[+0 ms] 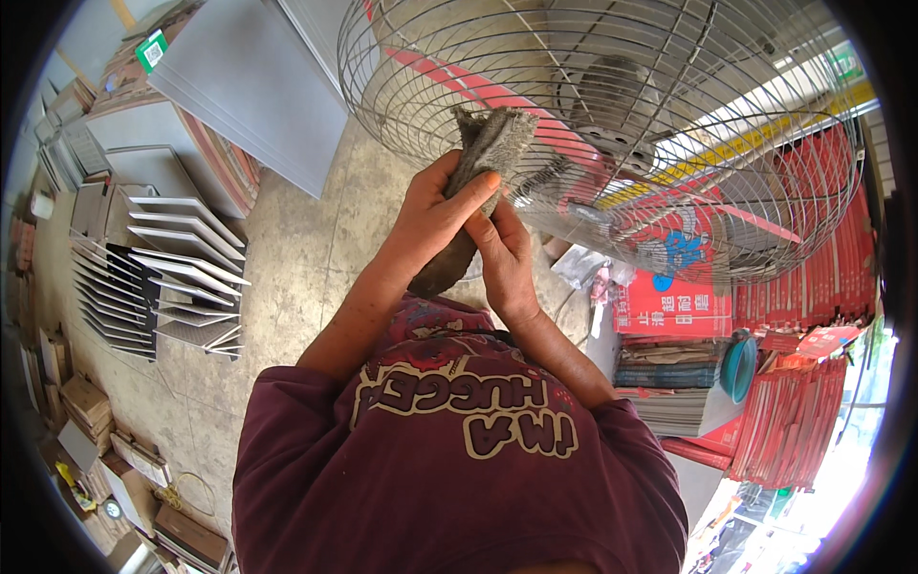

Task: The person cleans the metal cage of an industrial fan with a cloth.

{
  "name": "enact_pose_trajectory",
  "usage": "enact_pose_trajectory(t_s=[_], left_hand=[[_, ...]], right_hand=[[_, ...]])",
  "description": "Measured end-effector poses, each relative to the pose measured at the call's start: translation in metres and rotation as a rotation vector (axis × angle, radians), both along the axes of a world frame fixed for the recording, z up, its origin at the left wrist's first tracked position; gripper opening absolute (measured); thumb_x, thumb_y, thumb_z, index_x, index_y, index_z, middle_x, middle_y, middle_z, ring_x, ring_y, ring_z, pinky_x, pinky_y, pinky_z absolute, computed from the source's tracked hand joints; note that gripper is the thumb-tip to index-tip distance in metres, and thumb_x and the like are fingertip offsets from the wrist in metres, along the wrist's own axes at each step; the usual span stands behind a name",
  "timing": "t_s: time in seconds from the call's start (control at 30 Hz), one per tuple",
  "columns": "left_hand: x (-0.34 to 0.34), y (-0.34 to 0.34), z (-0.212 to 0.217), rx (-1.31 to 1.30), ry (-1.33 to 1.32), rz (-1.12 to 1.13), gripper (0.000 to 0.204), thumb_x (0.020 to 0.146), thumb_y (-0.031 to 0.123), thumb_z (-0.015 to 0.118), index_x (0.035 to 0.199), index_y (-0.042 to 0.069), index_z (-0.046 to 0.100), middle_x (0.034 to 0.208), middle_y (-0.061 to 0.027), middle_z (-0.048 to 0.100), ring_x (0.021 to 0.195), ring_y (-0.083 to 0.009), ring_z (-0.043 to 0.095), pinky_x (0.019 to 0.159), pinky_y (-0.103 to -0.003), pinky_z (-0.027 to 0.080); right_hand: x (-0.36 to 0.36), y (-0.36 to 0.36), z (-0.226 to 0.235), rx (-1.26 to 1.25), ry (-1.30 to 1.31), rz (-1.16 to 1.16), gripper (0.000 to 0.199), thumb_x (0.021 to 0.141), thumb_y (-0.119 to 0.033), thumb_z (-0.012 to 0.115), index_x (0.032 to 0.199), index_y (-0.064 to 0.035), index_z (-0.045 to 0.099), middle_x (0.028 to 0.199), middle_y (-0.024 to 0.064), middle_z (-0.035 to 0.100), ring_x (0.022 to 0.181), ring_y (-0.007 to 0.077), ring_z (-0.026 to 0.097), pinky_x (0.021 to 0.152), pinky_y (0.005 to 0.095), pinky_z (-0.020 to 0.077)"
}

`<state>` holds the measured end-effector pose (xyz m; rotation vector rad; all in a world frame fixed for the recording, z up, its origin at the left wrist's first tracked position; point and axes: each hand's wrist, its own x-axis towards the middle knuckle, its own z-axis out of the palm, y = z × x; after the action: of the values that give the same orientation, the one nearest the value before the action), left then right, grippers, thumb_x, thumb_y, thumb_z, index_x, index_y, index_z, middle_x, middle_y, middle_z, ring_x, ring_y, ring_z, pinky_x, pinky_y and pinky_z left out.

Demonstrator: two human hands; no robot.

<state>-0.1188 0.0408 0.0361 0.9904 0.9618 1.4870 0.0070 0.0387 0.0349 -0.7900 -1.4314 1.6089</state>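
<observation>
A grey, dirty cloth [499, 142] is bunched between my two hands in front of my chest, its upper end folded and its darker lower end hanging down. My left hand [442, 206] grips the cloth with the thumb laid across it. Closed on its right-hand side is my right hand [504, 256], fingers pinched together near the left thumb. Just beyond the hands stands a large fan [622, 153] with a round wire guard and red blades. The cloth's top overlaps the guard in view; whether it touches the wires I cannot tell.
Large grey panels [263, 86] lean at the far left, with a rack of tile samples [186, 273] nearer. Cardboard boxes [86, 402] line the left edge. Stacked red cartons [789, 421] and a teal bowl [738, 369] are on the right. Bare concrete floor [296, 249] shows between.
</observation>
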Motion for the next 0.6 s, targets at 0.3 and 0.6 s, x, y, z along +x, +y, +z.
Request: enact_pose_trajectory(t_s=[0.3, 0.6], left_hand=[[0.0025, -0.0043, -0.003, -0.014, -0.04, 0.049, 0.031, 0.086, 0.027, 0.066, 0.097, -0.001, 0.058, 0.08, -0.0004, 0.058, 0.072, -0.0052, 0.051, 0.06, -0.021, 0.041], [-0.0003, -0.0093, -0.0059, -0.144, -0.145, -0.041, 0.032, 0.087, 0.029, 0.064, 0.099, 0.0, 0.059, 0.08, 0.0012, 0.057, 0.071, -0.0045, 0.05, 0.059, -0.021, 0.04]], right_hand=[[-0.001, -0.0003, 0.0016, -0.091, 0.019, -0.002, 0.043, 0.095, -0.022, 0.053, 0.129, 0.002, 0.041, 0.115, 0.004, 0.053, 0.104, 0.0097, 0.047, 0.09, 0.0235, 0.0381], [0.0007, -0.0011, -0.0035, -0.248, 0.042, 0.022, 0.041, 0.095, -0.022, 0.053, 0.128, 0.0001, 0.043, 0.111, 0.0026, 0.054, 0.103, 0.0089, 0.047, 0.089, 0.023, 0.0382]])
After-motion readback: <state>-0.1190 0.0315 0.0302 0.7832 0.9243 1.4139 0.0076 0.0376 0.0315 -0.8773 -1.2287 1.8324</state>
